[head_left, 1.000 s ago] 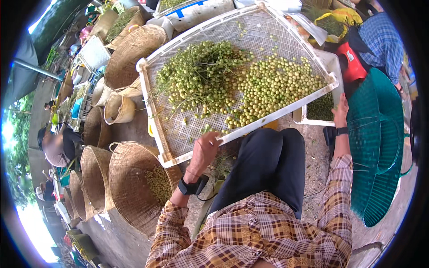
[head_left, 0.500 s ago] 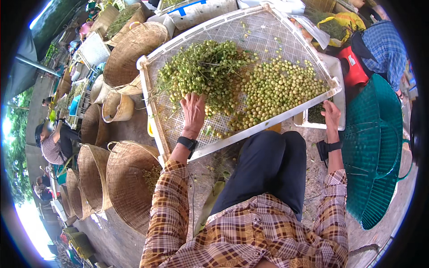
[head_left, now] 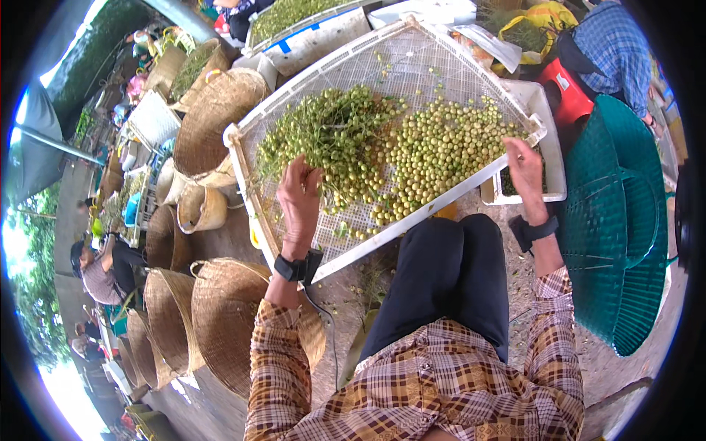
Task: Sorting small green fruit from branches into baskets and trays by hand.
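Observation:
A white mesh tray lies tilted before me, above my knees. On its left half is a heap of green stems with small round fruits. Loose yellow-green fruits spread over its right half. At the heap's near edge, my left hand has its fingers curled in; what they pinch, if anything, is too small to make out. My right hand is by the tray's right front corner, fingers loosely bent and apart, with nothing visible in them.
A white bin stands under the tray's right corner. Green plastic baskets are at my right, beside a red stool. Several woven baskets line the left side. People work nearby, one in a blue checked shirt.
My left hand has drawn back slightly from the stem heap, its fingers curling. The right hand has moved left and up to the tray's corner. The whole view has shifted a little.

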The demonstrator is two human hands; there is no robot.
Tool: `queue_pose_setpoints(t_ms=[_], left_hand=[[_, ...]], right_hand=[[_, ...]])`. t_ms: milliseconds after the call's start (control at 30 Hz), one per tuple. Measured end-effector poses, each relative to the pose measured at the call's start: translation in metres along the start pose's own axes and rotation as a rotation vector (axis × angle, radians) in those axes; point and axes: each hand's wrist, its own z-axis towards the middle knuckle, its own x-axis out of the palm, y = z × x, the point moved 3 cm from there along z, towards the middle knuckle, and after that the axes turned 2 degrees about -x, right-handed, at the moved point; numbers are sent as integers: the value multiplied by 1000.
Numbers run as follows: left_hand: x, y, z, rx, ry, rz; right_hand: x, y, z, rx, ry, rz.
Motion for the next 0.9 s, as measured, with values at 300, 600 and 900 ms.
queue_pose_setpoints(t_ms=[300,600,900], left_hand=[[22,-46,1,-160,306,-656],[40,-62,-1,84,448,-490],[50,-25,-15,172,408,-347]], right_hand=[[80,99,17,-78,296,706],[110,177,33,-584,587,571],[150,144,-7,-116,940,588]])
